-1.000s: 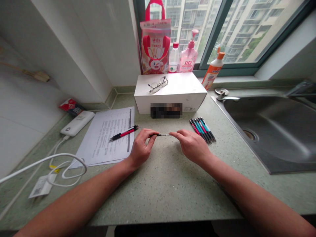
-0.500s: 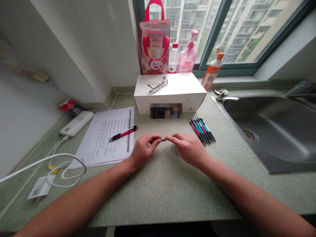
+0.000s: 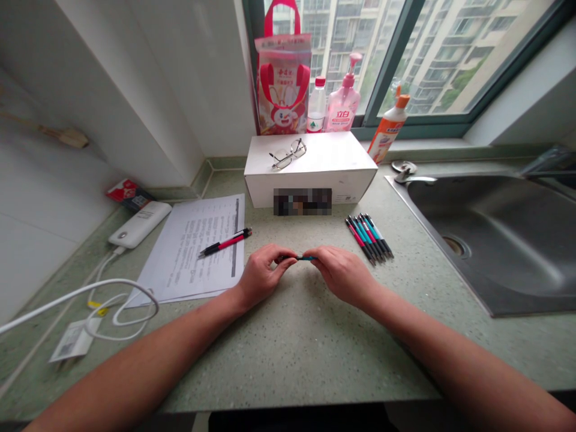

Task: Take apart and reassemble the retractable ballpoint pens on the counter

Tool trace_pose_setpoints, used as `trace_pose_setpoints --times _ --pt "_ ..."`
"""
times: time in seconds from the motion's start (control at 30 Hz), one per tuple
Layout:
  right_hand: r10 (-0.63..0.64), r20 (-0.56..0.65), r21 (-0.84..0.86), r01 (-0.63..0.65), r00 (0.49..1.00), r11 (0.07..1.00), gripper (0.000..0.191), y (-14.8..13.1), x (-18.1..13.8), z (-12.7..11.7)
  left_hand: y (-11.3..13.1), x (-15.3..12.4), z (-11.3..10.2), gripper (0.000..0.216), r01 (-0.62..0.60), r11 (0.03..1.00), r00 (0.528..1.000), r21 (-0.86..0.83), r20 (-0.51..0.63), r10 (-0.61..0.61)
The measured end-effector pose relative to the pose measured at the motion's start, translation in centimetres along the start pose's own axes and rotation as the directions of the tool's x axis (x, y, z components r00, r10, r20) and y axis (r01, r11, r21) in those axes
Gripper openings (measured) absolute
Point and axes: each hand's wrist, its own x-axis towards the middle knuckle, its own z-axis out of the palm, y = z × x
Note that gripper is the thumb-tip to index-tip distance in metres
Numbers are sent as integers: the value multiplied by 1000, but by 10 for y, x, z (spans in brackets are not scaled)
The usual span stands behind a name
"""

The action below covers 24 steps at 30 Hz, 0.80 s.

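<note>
Between my two hands, just above the counter, a thin teal-and-black pen (image 3: 306, 258) lies level. My left hand (image 3: 263, 270) pinches its dark end between thumb and fingers. My right hand (image 3: 342, 273) has its fingertips closed on the teal part, most of which they cover. Right of my right hand, several pens (image 3: 369, 240) in red, teal and pale colours with black grips lie side by side. A red-and-black pen (image 3: 225, 243) rests on printed sheets of paper (image 3: 180, 264) left of my left hand.
Behind my hands stands a white box (image 3: 310, 156) with glasses (image 3: 288, 155) on top. A steel sink (image 3: 508, 240) is at the right. At the left lie a white power bank (image 3: 140, 225), a looped cable (image 3: 121, 321) and a charger plug (image 3: 76, 341). Bottles (image 3: 342, 105) stand by the window.
My right hand has gone from a stretched index finger at the pen's tip to a pinch on its teal part, which now shows between my hands. My left hand has hardly moved.
</note>
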Motion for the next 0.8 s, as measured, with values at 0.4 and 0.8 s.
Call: trace_pose_setpoints --times 0.4,0.8 --pt "-13 18 47 13 1000 999 21 1 -1 0 -2 0 1 5 -67 997 997 40 39 66" --pt "133 48 202 -140 990 969 10 -1 1 -1 2 1 1 8 -210 974 977 85 55 206"
